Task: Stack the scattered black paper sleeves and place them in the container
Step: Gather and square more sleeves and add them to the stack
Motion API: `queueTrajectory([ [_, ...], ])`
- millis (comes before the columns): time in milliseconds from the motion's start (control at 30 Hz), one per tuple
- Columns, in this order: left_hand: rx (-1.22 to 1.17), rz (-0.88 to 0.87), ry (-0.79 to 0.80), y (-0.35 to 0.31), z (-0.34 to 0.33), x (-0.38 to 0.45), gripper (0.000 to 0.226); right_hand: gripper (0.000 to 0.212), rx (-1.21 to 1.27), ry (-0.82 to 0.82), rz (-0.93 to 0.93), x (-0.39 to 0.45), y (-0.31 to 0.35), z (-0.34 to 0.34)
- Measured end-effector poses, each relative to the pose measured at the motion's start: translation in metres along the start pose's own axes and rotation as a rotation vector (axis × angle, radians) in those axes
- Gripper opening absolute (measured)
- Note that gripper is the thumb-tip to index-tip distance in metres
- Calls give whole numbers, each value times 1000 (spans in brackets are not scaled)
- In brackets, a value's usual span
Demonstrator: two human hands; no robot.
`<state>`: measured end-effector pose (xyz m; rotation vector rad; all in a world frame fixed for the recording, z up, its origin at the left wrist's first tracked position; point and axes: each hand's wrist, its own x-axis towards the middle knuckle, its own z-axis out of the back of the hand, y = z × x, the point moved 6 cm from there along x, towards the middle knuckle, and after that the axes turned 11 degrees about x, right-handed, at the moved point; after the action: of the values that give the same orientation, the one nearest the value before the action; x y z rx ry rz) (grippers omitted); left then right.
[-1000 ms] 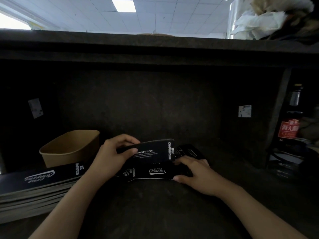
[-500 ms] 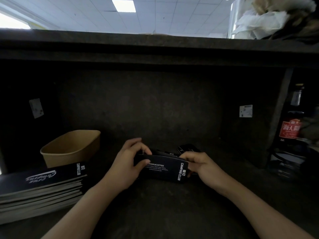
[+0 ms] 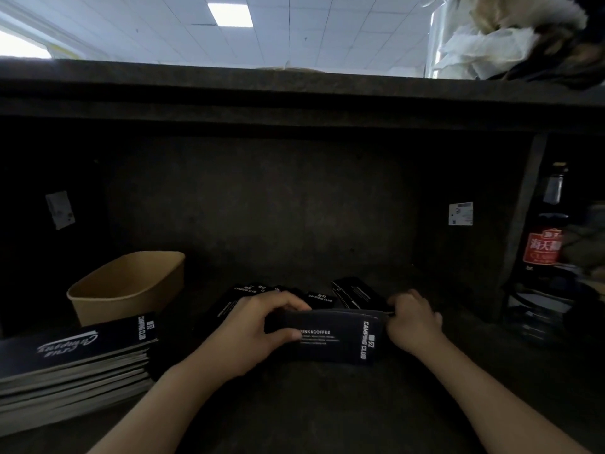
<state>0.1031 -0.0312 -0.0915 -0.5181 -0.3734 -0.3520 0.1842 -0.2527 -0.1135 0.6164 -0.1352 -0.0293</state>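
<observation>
**Ana:** Both hands hold the same thing: the left hand (image 3: 248,326) has its thumb across the printed face of the held sleeve (image 3: 340,339) with fingers curled over the top edge, and the right hand (image 3: 414,319) is curled round the sleeve's right end.

**Ben:** And where does that sit, taking the kraft container (image 3: 131,286) as the marker?

**Ana:** To the right of it and nearer the person, well apart from it. More loose sleeves (image 3: 319,299) lie just behind the held one, also right of the container. A flat pile of black booklets (image 3: 75,358) lies just in front of the container (probably not part of the job).

**Ben:** So how should the stacking go?

**Ana:** My view: square the edges first, tapping the long edge down on the counter (image 3: 311,404) so the curved ends line up, and keep the "CAMPING CLUB" prints facing one way. Pinch flat, not hard, since thin card like this would likely crease. Then gather the loose ones behind before carrying anything left to the container.

**Ben:** What can't you make out?

**Ana:** Whether the held piece is one sleeve or several pressed together. The loose ones are black on a dark surface, so I can't count them. The right hand's fingertips are hidden behind the card, and the container's inside is mostly out of sight.
</observation>
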Motion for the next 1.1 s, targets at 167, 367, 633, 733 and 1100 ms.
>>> queueTrajectory([
  [167,44,21,-21,2,5,-3,29,57,257,-83,4,-1,-1,10],
  [367,28,39,-8,7,5,-3,24,42,528,-214,130,-6,4,23],
  [633,19,210,-74,11,2,-4,70,26,792,-131,314,-12,13,34],
  [733,5,183,-50,7,-1,-4,76,26,683,200,433,-26,38,11],
  [1100,31,15,-37,1,1,-4,29,53,-59,26,8,-3,-8,2],
])
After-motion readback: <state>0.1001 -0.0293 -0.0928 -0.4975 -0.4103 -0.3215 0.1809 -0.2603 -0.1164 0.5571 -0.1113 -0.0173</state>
